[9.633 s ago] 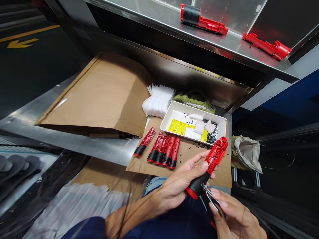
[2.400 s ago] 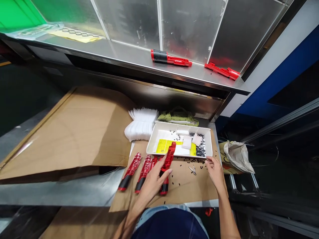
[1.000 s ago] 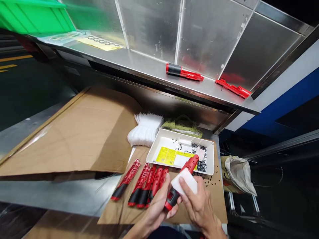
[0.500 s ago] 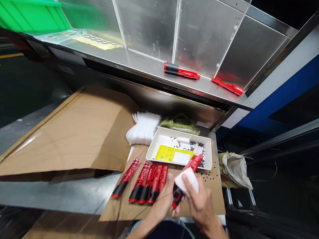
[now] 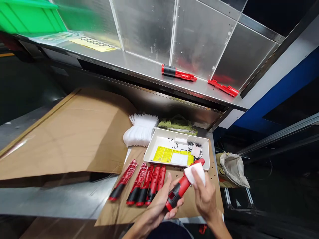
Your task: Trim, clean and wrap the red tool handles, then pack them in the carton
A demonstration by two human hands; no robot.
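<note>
My left hand [image 5: 164, 200] grips the black lower end of a red and black plastic tool housing [image 5: 183, 185], which slants up to the right over the cardboard. A white wipe [image 5: 191, 175] is pinched in my right hand [image 5: 204, 194] and pressed on the housing's red upper part. To the left, several similar red and black housings [image 5: 154, 182] lie side by side on the cardboard sheet [image 5: 111, 214]. Just behind my hands is a white tray [image 5: 147, 156] with yellow label sheets [image 5: 163, 154], small black parts [image 5: 198, 146] and a pinkish pad [image 5: 196, 151].
A stack of white wipes [image 5: 139, 131] and a green patterned pouch [image 5: 178, 125] stand behind the tray. At left is a large cardboard box [image 5: 92, 129]. Two red pieces, one with a black end [image 5: 178, 73], rest on the metal shelf [image 5: 139, 68]. A bag [image 5: 234, 169] is at right.
My right hand has slid the wipe up the housing from near its black part towards its red tip. The view has shifted slightly.
</note>
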